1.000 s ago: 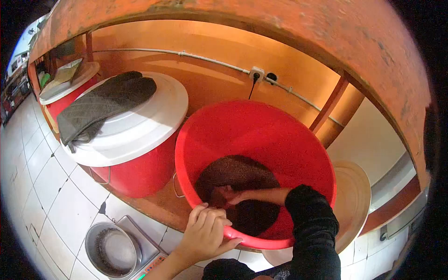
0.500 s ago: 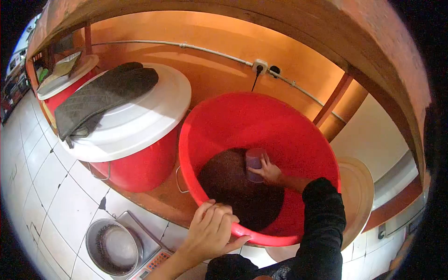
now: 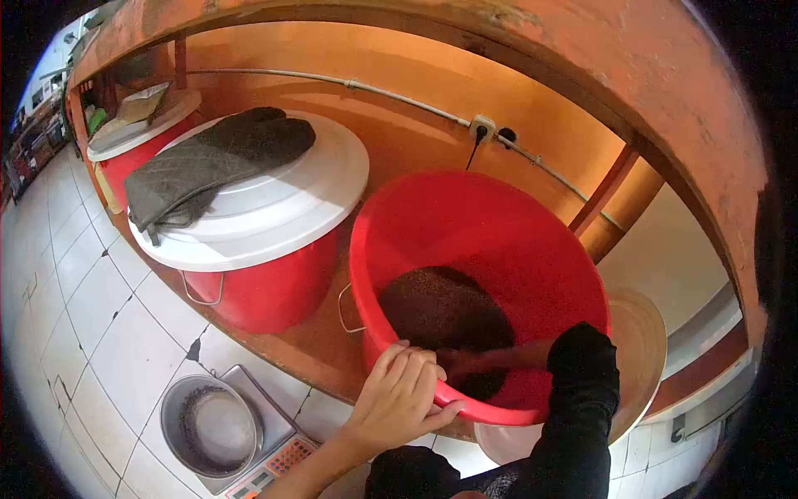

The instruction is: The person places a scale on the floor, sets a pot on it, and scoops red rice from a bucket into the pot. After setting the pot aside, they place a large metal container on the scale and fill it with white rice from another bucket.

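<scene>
A large red plastic tub [image 3: 490, 224] stands tilted toward me, with dark brown grainy material [image 3: 440, 308] in its bottom. My left hand [image 3: 403, 387] is closed over the tub's near rim, fingers on top and thumb along the outside. Deep inside the tub, my right hand [image 3: 461, 363] reaches low into the grains, close behind the near rim. Its fingers are mostly hidden by shadow and the rim. The clear plastic cup, in its grip half a second ago, is out of sight now.
A lidded red tub [image 3: 266, 287] with a dark oven mitt [image 3: 220, 162] on its white lid [image 3: 316, 195] stands to the left. On the tiled floor, a metal pot [image 3: 212, 424] sits on a digital scale [image 3: 278, 457]. An orange beam [image 3: 499, 25] arches overhead.
My right hand has moved down and toward me inside the tub, and the cup has gone out of sight. My left hand keeps its hold on the rim. The view has shifted slightly.
</scene>
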`<state>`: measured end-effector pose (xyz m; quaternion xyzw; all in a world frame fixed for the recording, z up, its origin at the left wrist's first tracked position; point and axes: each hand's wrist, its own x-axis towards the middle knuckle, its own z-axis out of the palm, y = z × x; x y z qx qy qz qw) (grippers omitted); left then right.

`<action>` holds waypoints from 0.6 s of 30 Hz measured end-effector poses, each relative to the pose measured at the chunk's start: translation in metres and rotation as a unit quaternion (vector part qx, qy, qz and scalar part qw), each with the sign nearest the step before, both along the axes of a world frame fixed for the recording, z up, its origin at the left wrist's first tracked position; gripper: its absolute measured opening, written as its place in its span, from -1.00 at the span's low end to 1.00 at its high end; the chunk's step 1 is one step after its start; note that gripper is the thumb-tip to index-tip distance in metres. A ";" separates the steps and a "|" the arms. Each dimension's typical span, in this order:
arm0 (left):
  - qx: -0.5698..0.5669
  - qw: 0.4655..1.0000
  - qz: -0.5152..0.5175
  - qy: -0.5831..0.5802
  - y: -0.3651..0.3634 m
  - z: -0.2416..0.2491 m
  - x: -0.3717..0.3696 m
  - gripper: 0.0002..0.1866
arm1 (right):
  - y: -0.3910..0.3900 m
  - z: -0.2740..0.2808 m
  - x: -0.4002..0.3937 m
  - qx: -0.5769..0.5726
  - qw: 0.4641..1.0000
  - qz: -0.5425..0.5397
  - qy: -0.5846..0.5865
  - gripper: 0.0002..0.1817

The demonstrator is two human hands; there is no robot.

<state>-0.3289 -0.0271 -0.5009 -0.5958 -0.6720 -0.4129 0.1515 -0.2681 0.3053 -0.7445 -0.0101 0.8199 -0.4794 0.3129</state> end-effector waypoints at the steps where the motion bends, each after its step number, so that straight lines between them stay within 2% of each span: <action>1: -0.005 1.000 0.007 0.007 -0.002 0.003 0.000 -0.56 | -0.017 0.017 -0.008 -0.029 0.999 -0.024 -0.025 -0.41; 3: -0.013 1.000 0.017 0.015 -0.003 0.007 0.001 -0.57 | -0.020 0.009 -0.023 -0.046 0.994 -0.086 -0.040 -0.44; 4: -0.013 0.999 0.021 0.021 -0.004 0.009 0.001 -0.58 | -0.023 0.016 -0.024 -0.096 0.987 -0.119 -0.046 -0.46; 8: -0.020 0.999 0.027 0.032 -0.004 0.009 0.003 -0.56 | -0.045 0.097 -0.044 -0.217 0.922 -0.266 -0.176 -0.44; 11: -0.017 0.999 0.029 0.036 -0.005 0.009 0.004 -0.54 | -0.072 0.152 -0.060 -0.312 0.884 -0.319 -0.137 -0.45; 12: -0.014 0.999 0.030 0.040 -0.006 0.010 0.005 -0.54 | -0.072 0.158 -0.064 -0.334 0.890 -0.282 -0.128 -0.33; 18: -0.008 1.000 0.015 0.025 -0.021 0.017 0.007 -0.49 | -0.088 0.216 -0.072 -0.371 0.876 -0.307 -0.027 -0.15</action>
